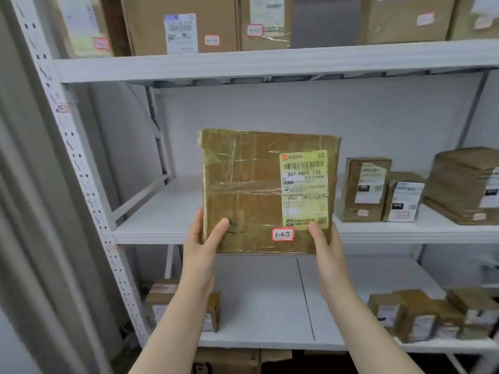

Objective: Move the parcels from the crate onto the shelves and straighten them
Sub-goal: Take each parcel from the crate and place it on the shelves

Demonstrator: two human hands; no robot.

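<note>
A flat, nearly square cardboard parcel (243,184) is held upright in front of the middle shelf (151,233), its broad taped face towards the camera and its top edge about level. Its lower edge hangs below the shelf's front lip; whether it touches that lip is hard to tell. The left grip (205,244) clasps the bottom left corner and the right grip (328,252) the bottom right corner, each with a thumb on the front and the fingers hidden behind.

A yellowish shipping label (303,188) sits right way up on the right half and reads "507-P802 T70" under a barcode, then "P802"; the smaller print is blurred. Below it, a red-bordered sticker (282,234) is handwritten "3-2-5".

3 labelled boxes (364,188) stand further right on the same shelf.
</note>
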